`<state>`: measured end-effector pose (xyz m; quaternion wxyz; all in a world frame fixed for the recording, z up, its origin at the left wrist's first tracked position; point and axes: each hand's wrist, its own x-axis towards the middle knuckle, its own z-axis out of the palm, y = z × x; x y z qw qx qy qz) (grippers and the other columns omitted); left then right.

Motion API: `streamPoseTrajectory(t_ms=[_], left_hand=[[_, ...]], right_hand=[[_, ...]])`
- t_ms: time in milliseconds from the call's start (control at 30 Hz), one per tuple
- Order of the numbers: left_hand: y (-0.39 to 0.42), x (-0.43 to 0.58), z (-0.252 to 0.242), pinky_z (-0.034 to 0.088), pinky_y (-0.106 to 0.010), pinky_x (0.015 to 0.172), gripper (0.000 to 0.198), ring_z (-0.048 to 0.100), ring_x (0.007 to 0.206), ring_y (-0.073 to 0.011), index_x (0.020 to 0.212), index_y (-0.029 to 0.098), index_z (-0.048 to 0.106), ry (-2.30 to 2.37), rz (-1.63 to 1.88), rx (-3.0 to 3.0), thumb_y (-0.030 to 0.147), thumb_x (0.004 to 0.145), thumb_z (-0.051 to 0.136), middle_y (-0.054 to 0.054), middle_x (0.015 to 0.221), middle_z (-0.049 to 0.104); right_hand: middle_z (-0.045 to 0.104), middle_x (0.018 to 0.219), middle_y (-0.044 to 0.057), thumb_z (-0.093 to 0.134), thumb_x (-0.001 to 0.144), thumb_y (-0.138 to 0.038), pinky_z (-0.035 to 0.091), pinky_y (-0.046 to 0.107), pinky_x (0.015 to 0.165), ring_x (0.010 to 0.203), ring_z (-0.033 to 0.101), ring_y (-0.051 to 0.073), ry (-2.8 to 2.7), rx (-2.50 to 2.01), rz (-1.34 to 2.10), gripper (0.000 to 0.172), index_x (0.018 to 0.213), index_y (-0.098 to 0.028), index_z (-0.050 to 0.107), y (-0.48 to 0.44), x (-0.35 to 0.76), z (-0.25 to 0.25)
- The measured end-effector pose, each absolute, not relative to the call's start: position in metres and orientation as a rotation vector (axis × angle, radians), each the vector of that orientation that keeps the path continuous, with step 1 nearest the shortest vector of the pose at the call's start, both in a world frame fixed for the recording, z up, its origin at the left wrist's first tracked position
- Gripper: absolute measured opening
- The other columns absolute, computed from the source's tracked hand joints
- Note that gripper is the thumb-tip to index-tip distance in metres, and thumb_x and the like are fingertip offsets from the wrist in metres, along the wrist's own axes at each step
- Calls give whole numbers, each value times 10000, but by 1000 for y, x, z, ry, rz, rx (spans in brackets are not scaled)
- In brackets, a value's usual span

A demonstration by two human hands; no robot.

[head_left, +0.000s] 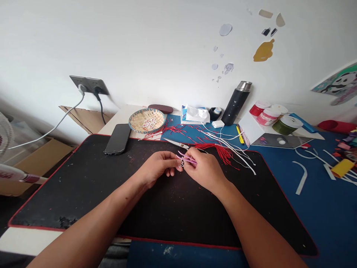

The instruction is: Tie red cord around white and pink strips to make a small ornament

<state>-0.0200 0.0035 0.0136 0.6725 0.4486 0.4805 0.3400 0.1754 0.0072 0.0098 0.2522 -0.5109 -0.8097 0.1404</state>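
Note:
My left hand (pixel 164 163) is closed in a pinch on a small black-and-white piece (pixel 182 163) above the black mat (pixel 156 219). My right hand (pixel 203 167) grips pink tweezers (pixel 189 159), whose tips meet the small piece by my left fingertips. Just beyond my hands lie scissors (pixel 177 144) with silver blades. A bundle of red cords (pixel 223 152) lies behind my right hand, with white cords (pixel 234 147) beside it. What exactly the small piece is cannot be made out.
A black phone (pixel 118 139) and a woven basket (pixel 147 120) stand at the back left. Behind are a tissue box (pixel 195 114), a black thermos (pixel 237 104), a yellow cutter (pixel 240 134) and thread spools (pixel 287 124). White strips (pixel 301 178) lie at right.

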Motion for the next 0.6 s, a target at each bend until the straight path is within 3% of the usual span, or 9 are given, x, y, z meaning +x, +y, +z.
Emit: streamPoseTrajectory(t_ms=[300, 433, 600], left_hand=[[4, -20, 11, 372, -230, 521, 238, 541, 542, -92, 755, 139, 701, 1050, 780, 975, 329, 690, 829, -61, 762, 761], [5, -20, 11, 401, -226, 531, 297, 591, 563, -101, 820, 139, 700, 1033, 816, 952, 357, 712, 870, -68, 798, 777], [3, -17, 13, 471, -242, 578, 414, 703, 650, -151, 907, 150, 672, 967, 919, 968, 434, 722, 910, -82, 880, 798]], right_hand=[[679, 666, 10, 640, 878, -203, 248, 284, 577, 580, 583, 168, -2247, -1351, 321, 74, 812, -226, 616, 8, 175, 9], [678, 707, -1, 640, 917, -267, 344, 261, 593, 599, 572, 154, -2039, -1280, 600, 73, 859, -223, 638, 9, 177, 11], [730, 865, 25, 602, 1001, -417, 459, 273, 705, 768, 643, 181, -1802, -1219, 927, 233, 971, -207, 697, 12, 177, 15]])
